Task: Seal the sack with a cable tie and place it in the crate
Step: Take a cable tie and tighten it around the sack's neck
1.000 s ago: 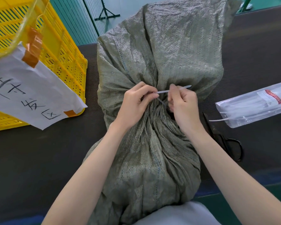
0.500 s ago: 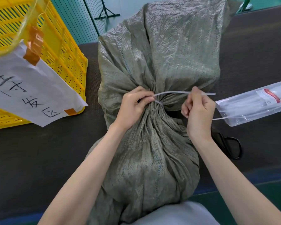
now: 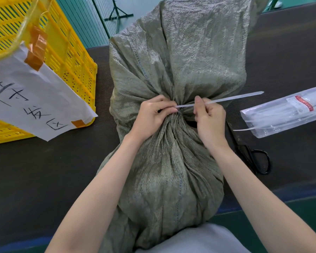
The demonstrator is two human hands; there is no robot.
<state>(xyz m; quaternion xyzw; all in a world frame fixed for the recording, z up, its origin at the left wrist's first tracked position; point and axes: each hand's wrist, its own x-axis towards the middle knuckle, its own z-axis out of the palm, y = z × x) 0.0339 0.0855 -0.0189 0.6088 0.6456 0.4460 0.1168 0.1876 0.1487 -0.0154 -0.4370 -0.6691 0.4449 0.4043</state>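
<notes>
Right hand (image 3: pixel 209 121) regripped nearer neck, pinching cable tie (image 3: pixel 226 98) tail for pulling; left hand (image 3: pixel 151 115) clamps sack (image 3: pixel 171 161) gathers, probably steadying lock.

Dark table (image 3: pixel 44 170) carries all items. Scissors (image 3: pixel 252 157), black handles, lie at right, blades partly hidden. Clear bag (image 3: pixel 285 114) with red label lies just beyond scissors; white strips protrude from its open end. White paper sign (image 3: pixel 35 99), handwritten, fixed with orange tape (image 3: pixel 36 49). Green fence (image 3: pixel 91 19) behind table
</notes>
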